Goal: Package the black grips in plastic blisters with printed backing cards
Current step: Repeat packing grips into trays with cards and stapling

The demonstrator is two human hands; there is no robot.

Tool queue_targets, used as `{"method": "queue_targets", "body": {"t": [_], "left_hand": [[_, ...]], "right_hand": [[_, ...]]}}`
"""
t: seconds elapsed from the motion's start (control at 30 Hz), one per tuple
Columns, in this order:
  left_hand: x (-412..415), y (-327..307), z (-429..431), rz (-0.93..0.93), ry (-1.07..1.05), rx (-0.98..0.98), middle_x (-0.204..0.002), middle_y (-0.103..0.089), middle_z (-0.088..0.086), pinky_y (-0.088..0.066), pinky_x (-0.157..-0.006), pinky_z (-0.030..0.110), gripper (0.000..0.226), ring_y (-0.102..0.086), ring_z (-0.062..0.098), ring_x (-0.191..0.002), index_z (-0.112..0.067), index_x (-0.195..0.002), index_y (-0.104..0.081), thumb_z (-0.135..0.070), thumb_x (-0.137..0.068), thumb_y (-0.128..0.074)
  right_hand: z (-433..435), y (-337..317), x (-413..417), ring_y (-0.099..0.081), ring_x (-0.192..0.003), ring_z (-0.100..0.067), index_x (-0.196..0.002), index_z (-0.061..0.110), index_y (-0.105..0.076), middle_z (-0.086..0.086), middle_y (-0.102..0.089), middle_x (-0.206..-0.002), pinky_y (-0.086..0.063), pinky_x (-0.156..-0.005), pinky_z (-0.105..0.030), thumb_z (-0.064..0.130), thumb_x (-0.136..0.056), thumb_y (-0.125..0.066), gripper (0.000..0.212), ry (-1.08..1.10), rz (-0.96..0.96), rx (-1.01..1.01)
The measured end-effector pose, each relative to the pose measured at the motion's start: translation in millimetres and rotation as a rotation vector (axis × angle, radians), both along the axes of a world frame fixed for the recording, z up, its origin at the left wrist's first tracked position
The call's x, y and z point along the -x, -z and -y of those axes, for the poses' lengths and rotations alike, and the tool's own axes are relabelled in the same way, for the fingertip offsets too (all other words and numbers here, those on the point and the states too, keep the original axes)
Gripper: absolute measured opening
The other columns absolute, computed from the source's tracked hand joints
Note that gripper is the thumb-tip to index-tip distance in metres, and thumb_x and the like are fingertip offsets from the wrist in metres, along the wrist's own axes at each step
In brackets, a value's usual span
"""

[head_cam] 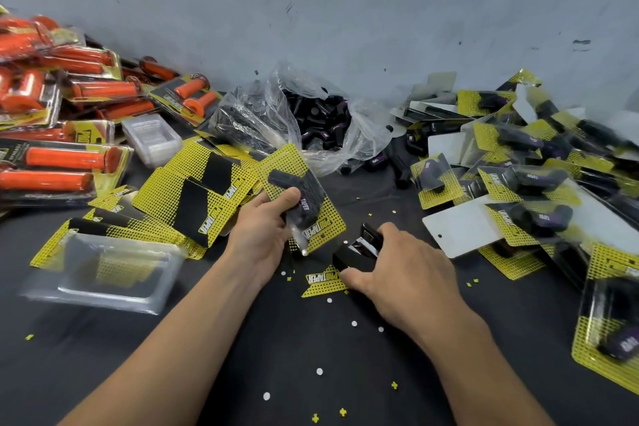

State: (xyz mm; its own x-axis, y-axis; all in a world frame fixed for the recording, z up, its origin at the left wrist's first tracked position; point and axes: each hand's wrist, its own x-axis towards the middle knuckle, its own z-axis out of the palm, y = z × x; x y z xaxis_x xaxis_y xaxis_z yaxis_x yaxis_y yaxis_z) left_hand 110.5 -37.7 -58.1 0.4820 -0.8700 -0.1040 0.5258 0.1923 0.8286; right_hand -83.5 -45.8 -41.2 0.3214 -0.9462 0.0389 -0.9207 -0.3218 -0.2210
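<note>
My left hand (261,235) grips a blister pack (304,197): a yellow dotted backing card with black grips under clear plastic, thumb pressed on the blister. My right hand (404,270) closes on a black stapler (359,247) lying on the dark table, just right of the pack's lower corner. A clear plastic bag (273,114) at the back holds several loose black grips (321,117). Loose printed backing cards (207,190) lie fanned to the left. An empty clear blister (110,273) sits at the lower left.
Packaged orange grips (62,97) are piled at the far left. Finished black-grip packs (532,156) are heaped on the right. A stack of empty blisters (152,138) stands behind the cards. Paper punch dots and a card scrap (323,282) litter the dark table (311,356).
</note>
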Motion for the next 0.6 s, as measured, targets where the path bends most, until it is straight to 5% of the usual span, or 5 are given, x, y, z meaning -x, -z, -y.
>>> {"method": "queue_targets", "body": {"t": [0.13, 0.23, 0.37, 0.47, 0.6], "left_hand": [[-3, 0, 0, -0.089, 0.047, 0.009, -0.108, -0.077, 0.019, -0.063, -0.08, 0.048, 0.033, -0.075, 0.032, -0.103, -0.003, -0.124, -0.053, 0.0, -0.093, -0.066], [-4, -1, -1, -0.106, 0.101, 0.058, -0.106, -0.077, 0.017, -0.064, -0.072, 0.043, 0.032, -0.077, 0.027, -0.094, -0.004, -0.116, -0.062, -0.004, -0.085, -0.068], [-4, -4, -3, -0.137, 0.142, 0.136, -0.113, -0.076, 0.017, -0.064, -0.077, 0.041, 0.053, -0.076, 0.024, -0.094, -0.001, -0.132, -0.058, -0.01, -0.081, -0.066], [-4, -4, -4, -0.139, 0.212, 0.195, -0.111, -0.076, 0.014, -0.063, -0.075, 0.037, 0.04, -0.075, 0.022, -0.094, -0.003, -0.125, -0.062, -0.012, -0.086, -0.062], [-5, -4, -3, -0.09, 0.271, 0.24, -0.113, -0.075, 0.01, -0.062, -0.079, 0.04, 0.03, -0.072, 0.02, -0.095, -0.01, -0.119, -0.065, -0.015, -0.09, -0.062]], "right_hand": [[1, 4, 2, -0.061, -0.108, -0.02, -0.122, 0.029, -0.048, 0.009, -0.062, -0.113, -0.044, -0.089, -0.039, 0.071, -0.072, -0.069, 0.069, -0.022, 0.061, 0.032], [2, 4, 3, -0.06, -0.1, -0.016, -0.118, 0.032, -0.052, 0.013, -0.064, -0.105, -0.047, -0.083, -0.036, 0.065, -0.07, -0.068, 0.06, -0.013, 0.302, -0.026], [0, -1, 5, -0.062, -0.08, 0.001, -0.094, 0.037, -0.06, 0.019, -0.068, -0.081, -0.049, -0.068, -0.022, 0.063, -0.056, -0.067, 0.046, -0.034, 0.615, -0.163], [-8, -1, 2, -0.061, -0.081, 0.011, -0.091, 0.037, -0.064, 0.033, -0.067, -0.084, -0.044, -0.06, -0.009, 0.062, -0.054, -0.07, 0.045, -0.113, 0.654, -0.22], [-13, 1, -1, -0.064, -0.079, 0.007, -0.092, 0.036, -0.066, 0.026, -0.07, -0.085, -0.046, -0.062, -0.009, 0.056, -0.057, -0.075, 0.041, -0.152, 0.694, -0.215]]}}
